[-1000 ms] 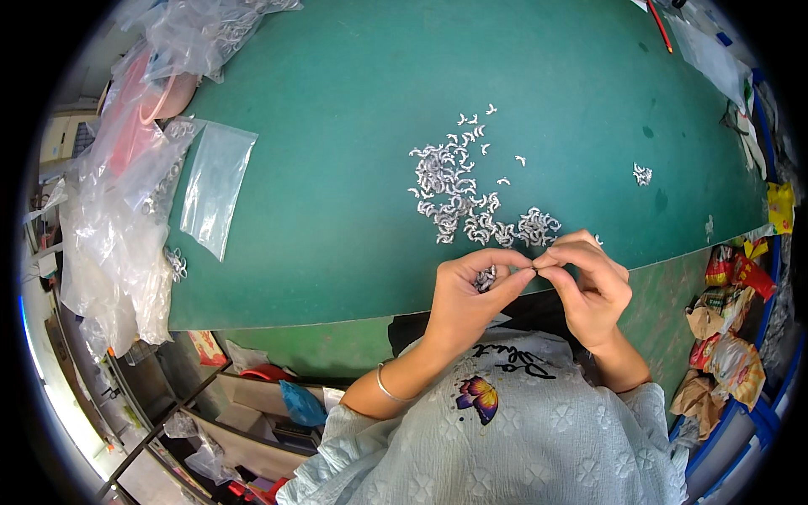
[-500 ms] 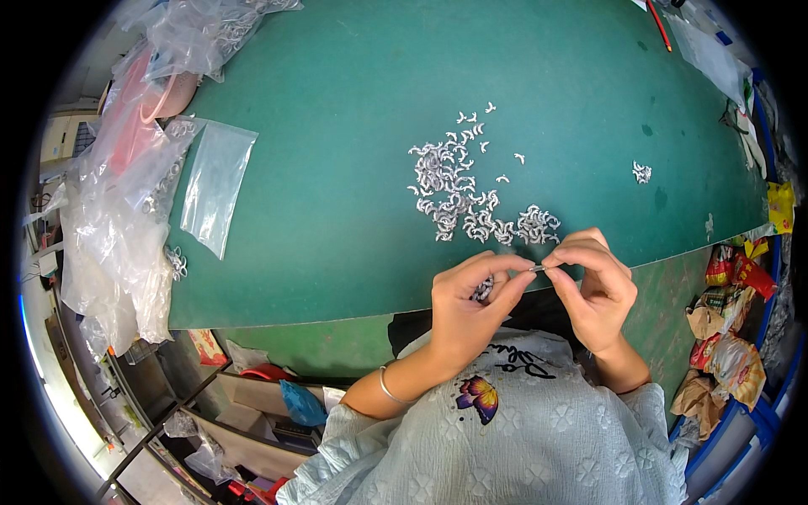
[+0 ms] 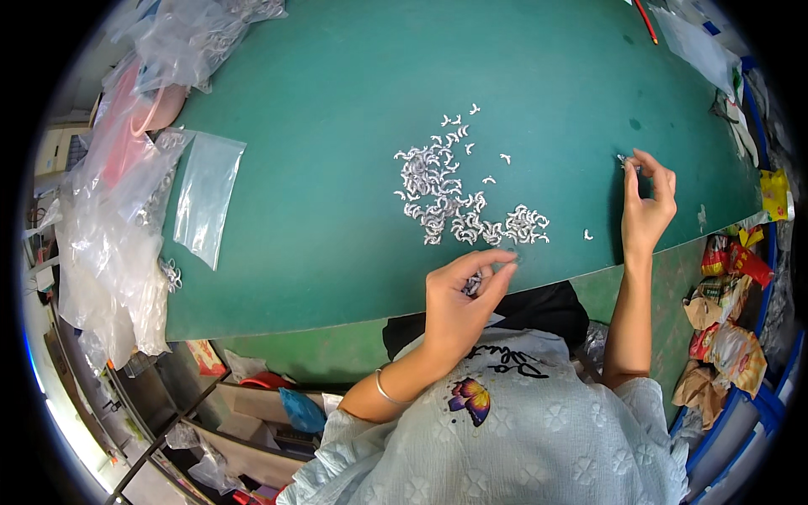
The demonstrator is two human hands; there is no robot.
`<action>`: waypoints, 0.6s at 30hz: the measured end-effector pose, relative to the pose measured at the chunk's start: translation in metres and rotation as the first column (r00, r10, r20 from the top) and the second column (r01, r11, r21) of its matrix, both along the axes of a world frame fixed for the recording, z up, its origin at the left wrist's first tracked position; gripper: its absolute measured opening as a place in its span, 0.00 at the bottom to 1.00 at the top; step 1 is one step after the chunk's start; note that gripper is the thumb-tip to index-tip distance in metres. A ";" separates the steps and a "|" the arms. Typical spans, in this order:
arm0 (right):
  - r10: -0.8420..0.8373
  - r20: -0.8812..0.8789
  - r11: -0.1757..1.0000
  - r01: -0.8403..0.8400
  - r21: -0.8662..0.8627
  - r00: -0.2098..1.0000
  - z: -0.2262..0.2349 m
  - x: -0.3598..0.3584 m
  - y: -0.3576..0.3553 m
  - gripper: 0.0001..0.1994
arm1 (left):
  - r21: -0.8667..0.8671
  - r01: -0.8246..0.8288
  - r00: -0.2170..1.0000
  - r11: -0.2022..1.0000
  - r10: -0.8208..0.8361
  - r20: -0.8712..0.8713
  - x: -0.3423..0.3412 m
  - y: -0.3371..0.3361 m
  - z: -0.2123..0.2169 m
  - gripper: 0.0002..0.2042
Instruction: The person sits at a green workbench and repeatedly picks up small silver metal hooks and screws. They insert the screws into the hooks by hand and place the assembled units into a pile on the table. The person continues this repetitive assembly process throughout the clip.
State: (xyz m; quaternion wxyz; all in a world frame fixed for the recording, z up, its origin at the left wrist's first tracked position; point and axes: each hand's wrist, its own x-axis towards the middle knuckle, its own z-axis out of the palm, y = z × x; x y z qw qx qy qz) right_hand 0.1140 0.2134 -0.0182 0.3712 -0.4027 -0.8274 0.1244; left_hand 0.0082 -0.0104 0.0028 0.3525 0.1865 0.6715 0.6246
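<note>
Close to the table's front edge, my left hand (image 3: 463, 299) is closed around several small curved silver metal pieces (image 3: 473, 284). Its thumb and forefinger nearly meet; a faint thin thing at their tips is too blurred to name. Just beyond them spreads a loose heap of the same curved pieces (image 3: 431, 181), with a tighter cluster (image 3: 526, 224) at its near right. My right hand (image 3: 649, 206) reaches out to the right, thumb and fingers bent together over a small pile of pieces (image 3: 622, 159), which they partly cover. Whether a piece is between those fingertips is hidden.
One stray piece (image 3: 587, 235) lies on the green table (image 3: 320, 168). At left are a flat clear bag (image 3: 209, 202), plastic bags (image 3: 109, 244) and a pink basket (image 3: 164, 109). A red pencil (image 3: 646, 21) lies far right; snack packets (image 3: 732, 366) fill a rack beyond the edge.
My hands have come apart. The right one has moved away and to the right, to the small pile; the left stays near the heap. A stray piece now shows where the right hand was.
</note>
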 end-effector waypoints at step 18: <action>0.524 0.037 0.833 -0.503 -0.229 0.851 0.003 -0.008 -0.070 0.11 | -0.160 0.104 0.805 0.982 -0.177 -0.566 -0.004 0.019 -0.018 0.08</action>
